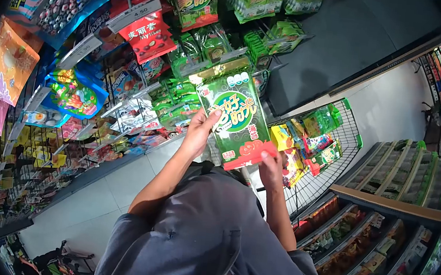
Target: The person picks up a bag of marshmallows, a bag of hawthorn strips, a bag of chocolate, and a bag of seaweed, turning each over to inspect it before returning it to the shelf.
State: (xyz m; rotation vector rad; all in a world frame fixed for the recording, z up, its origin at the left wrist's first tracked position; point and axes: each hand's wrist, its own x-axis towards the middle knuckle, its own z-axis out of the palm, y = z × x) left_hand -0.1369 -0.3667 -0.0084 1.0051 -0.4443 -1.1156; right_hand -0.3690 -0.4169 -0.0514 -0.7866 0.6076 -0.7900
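Note:
Between my two hands is a green snack bag (236,115) with a gold top edge and a red band at its bottom. My left hand (200,130) grips its left edge, thumb lying on the front. At the lower right corner my right hand (271,167) pinches the red band. The printed front faces up toward me, slightly tilted. Just right of the bag stands a wire shopping cart (352,132) with green corners, holding several colourful snack packets (306,141).
A rack on the left carries hanging bags, among them a red candy bag (148,33) and a blue pouch (74,92), with price tags (137,13) sticking out. Shelves of packaged goods (364,254) stand at the lower right. Grey tiled floor (101,195) shows between.

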